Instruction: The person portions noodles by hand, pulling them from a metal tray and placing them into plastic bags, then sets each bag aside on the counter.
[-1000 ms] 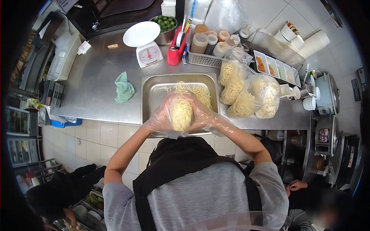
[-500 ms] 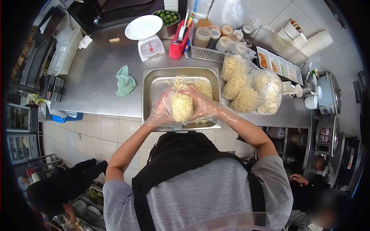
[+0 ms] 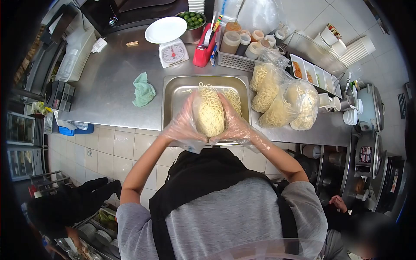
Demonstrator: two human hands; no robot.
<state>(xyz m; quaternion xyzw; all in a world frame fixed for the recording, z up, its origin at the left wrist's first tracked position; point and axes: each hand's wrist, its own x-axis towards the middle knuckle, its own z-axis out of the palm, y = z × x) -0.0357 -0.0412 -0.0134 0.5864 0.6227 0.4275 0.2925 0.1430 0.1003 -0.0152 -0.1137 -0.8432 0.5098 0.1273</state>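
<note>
A bundle of pale yellow noodles is cupped between my two hands, over the near part of a rectangular steel tray. My left hand presses against the bundle's left side and my right hand against its right. Both wear loose clear plastic gloves. Behind my right hand, more loose noodles lie in the tray's right side. Right of the tray, several clear bags of noodles are heaped on the steel counter.
A green cloth lies left of the tray. Behind stand a scale with a white plate, a red tape dispenser, a bowl of green limes and a basket of bottles. Other people are at the lower left and right.
The noodle bundle has tipped and shifted slightly right between my hands, showing more of its top. My hands have spread lower around its sides, thumbs nearer me.
</note>
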